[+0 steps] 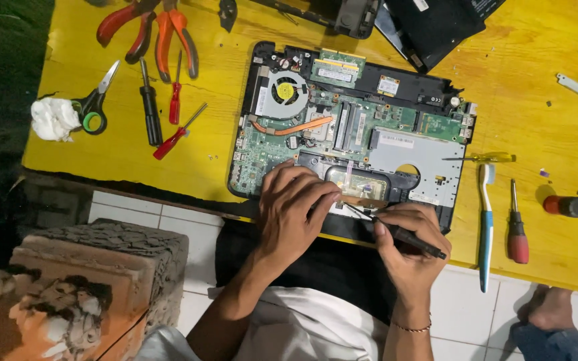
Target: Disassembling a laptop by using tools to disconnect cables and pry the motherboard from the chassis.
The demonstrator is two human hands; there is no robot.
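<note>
Head view looks down on a yellow counter (135,154) where an opened laptop base (349,127) lies with its green circuit board and round fan (284,90) exposed. The left hand (292,207) rests flat on the near edge of the laptop base, fingers spread and pressing, its grip released and holding nothing. The right hand (406,244) has its grip clenched around a black tool (406,234), whose thin tip points left toward the near edge of the laptop base, just beside the left hand's fingers. To the right lie a blue-and-white toothbrush (486,227), a red-handled screwdriver (516,230) and a yellow-handled screwdriver (483,158). At the left lie scissors (95,103), red pliers (152,30), small screwdrivers and a crumpled white tissue (51,119).
</note>
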